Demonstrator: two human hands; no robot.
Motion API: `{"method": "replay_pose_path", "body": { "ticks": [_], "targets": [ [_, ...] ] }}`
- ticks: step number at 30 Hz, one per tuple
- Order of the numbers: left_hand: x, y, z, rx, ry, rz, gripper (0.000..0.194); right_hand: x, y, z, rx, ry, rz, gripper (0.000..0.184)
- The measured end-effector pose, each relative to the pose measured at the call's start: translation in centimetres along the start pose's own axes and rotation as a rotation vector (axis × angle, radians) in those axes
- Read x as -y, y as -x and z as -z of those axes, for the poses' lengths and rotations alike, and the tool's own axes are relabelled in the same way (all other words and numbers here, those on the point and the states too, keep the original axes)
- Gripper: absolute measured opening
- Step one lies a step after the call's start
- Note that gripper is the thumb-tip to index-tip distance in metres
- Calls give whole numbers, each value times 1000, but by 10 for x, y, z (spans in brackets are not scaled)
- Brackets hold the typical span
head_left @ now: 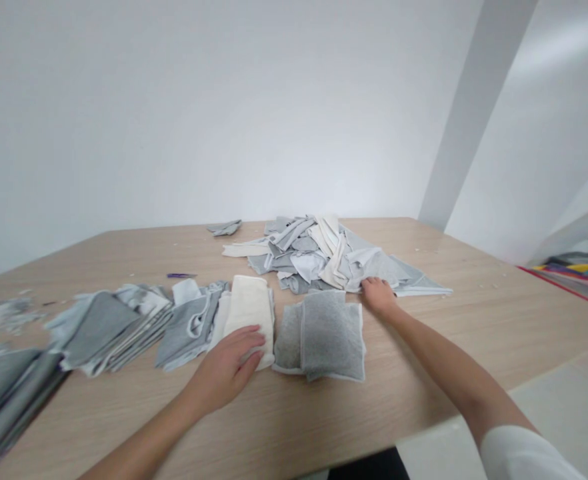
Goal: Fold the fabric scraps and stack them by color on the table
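My left hand [235, 368] lies flat over the lower part of a folded cream cloth [247, 303], its fingers stretched out. The cream cloth rests on a small stack of white and grey pieces. At the near right edge of a loose heap of cut fabric [301, 250], my right hand [378, 298] has its fingers curled on a light grey cloth [377, 267]; the fingertips are partly hidden. Between my hands sit overlapping folded grey cloths [331, 337] with pale edges.
To the left lie grey garment pieces [191, 327], a fanned fabric stack [111, 327] and rolled grey cloth [14, 400]. A purple pen-like tool [180, 275], a grey scrap [225, 227] and white lint [7, 313] are farther off. Colourful fabric [579, 273] is at far right.
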State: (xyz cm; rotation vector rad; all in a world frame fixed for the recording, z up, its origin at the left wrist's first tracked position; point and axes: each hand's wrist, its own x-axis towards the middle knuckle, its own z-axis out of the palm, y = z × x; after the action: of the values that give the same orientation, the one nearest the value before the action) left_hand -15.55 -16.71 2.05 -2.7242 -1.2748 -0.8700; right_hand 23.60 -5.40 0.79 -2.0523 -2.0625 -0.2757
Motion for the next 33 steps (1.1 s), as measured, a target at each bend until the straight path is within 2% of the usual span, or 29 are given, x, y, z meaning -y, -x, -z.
{"method": "replay_pose_path", "body": {
  "ticks": [5,9,11,13,15,19,22,25,28,29,32,33],
  "targets": [
    [-6,9,5,-33,31,27,23,-2,-2,10,-111,-65,-125,30],
    [-11,15,9,-48,61,52,22,-10,-5,38,-246,-118,-213,38],
    [-15,16,10,-54,70,60,22,-17,-10,62,-365,-175,-265,40],
    [-19,18,11,-64,73,51,21,-23,-15,90,-607,-333,-310,36],
    [-24,20,13,-85,69,35,21,-27,-15,123,-843,-482,-296,31],
    [-35,24,18,-157,57,23,22,-17,10,188,-1205,-678,-165,26],
    [-49,27,24,-224,59,2,22,9,49,228,-1327,-866,18,22],
    [-75,27,33,-304,89,-30,25,41,97,254,-1370,-948,213,20],
    [-117,25,40,-347,183,-45,38,72,142,270,-1330,-889,312,20],
    [-134,25,42,-356,231,-52,48,81,154,274,-1301,-872,331,20],
    [-185,25,49,-428,456,-84,105,101,182,280,-1157,-823,396,21],
    [-199,26,53,-447,500,-76,111,105,188,281,-1105,-807,416,20]
  ]
}}
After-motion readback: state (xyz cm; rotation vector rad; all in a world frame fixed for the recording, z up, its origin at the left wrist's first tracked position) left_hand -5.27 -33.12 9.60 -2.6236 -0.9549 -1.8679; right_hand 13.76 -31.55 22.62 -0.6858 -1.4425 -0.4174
